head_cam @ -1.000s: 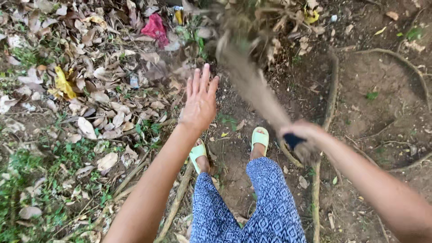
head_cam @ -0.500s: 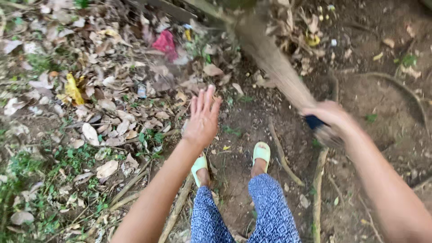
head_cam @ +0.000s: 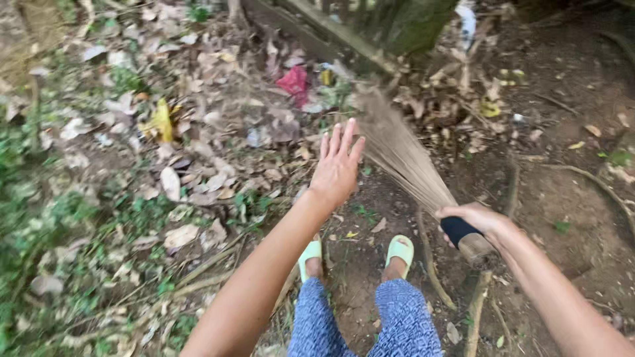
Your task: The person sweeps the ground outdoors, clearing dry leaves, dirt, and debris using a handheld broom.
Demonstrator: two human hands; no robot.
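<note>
Broom angles forward, gripped by the right hand; left hand hovers outstretched, fingers spread, above leaf-strewn dirt ground.

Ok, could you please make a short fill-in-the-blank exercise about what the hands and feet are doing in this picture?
1. The right hand grips a ______ by its dark band.
2. The left hand is held out with its fingers ______, holding nothing.
3. The feet wear pale green ______.
4. Among the dry leaves lies one scrap of bright ______ litter, just left of the bristles.

Missing words: broom; spread; sandals; red
</note>
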